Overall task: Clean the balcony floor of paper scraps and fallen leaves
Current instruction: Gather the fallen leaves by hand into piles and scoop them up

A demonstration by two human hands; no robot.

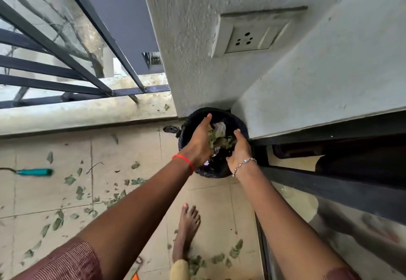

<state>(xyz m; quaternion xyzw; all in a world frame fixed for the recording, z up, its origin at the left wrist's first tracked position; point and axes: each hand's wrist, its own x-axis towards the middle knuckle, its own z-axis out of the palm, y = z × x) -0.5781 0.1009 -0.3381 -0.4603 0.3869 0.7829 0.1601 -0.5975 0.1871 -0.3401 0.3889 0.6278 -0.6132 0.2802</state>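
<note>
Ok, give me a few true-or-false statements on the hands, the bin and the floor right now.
1. The left hand and the right hand are both over the black-lined bin. True.
2. The hands are empty. False: they hold a bunch of leaves between them.
3. The floor is free of debris. False: many loose leaves lie on the tiles.
4. A teal handle lies on the floor on the person's left. True.

A pale tiled floor (208, 202) meets a low stone ledge (66, 115) topped by a dark metal railing (55, 46). A textured white wall (186, 38) carries a socket plate (250, 35). A dark door frame (329, 189) runs along the right, in daylight.
</note>
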